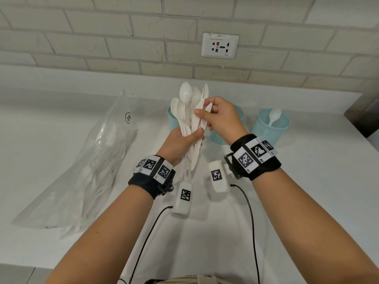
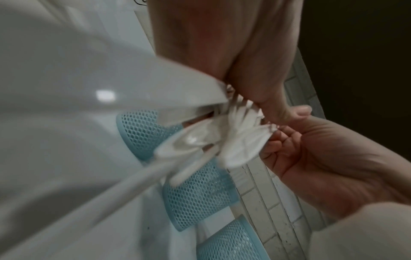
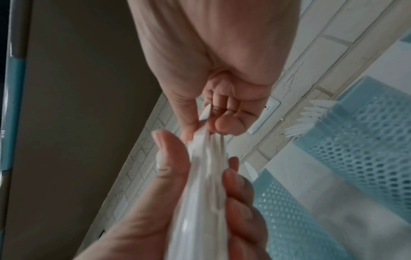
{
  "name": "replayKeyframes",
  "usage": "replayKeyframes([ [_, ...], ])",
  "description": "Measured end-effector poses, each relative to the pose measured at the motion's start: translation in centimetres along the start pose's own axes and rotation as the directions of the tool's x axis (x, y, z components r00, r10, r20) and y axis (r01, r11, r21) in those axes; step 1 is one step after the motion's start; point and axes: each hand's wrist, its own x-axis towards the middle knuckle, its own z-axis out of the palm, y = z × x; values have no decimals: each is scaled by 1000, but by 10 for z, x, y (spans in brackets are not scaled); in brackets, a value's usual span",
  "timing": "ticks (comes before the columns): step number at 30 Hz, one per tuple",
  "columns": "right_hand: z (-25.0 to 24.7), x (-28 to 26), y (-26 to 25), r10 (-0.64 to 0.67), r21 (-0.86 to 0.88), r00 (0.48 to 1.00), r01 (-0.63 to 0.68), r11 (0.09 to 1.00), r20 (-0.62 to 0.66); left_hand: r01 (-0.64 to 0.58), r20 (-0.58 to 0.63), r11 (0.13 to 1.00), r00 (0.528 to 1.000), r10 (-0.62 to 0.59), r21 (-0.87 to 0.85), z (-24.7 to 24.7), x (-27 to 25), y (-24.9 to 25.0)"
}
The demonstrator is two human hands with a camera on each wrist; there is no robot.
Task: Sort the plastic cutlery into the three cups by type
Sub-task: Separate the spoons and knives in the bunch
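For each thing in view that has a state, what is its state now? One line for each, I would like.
left hand: grips the cutlery bundle
cutlery bundle: held upright above the counter
right hand: pinches one white piece at the bundle's top
right cup: upright, one spoon inside
middle cup: upright, contents hidden by the hand
left cup: upright, mostly hidden
plastic bag: lying flat, some cutlery inside

A circled 36 stands on the clear plastic bag (image 1: 88,160), left of frame; wall socket plate (image 1: 220,46) reads "BPP-1".

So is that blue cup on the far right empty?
No. The rightmost cup stands upright with one white spoon in it, bowl end up.
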Motion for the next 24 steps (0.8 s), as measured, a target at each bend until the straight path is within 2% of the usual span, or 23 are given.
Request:
replayKeyframes([
  [8,-1,3,-6,3,69,1000,-2,998,-21,15,-28,1000,1000,-15,10,-6,0,-2],
  [12,-10,15,-16,-7,89,998,13,996,-69,49,-84,999,995,-49,8,-14,-1,0],
  [16,-15,28,-22,-17,117,999,22,993,-48,67,-129,998,989,-66,2,-24,0,0],
  [22,-9,39,-31,-61,174,998,65,983,-33,48,-152,999,987,-48,0,-34,1,5],
  [24,-12,45,-34,-88,207,993,101,973,-74,29,-176,1000,984,-29,-3,-42,-1,6],
])
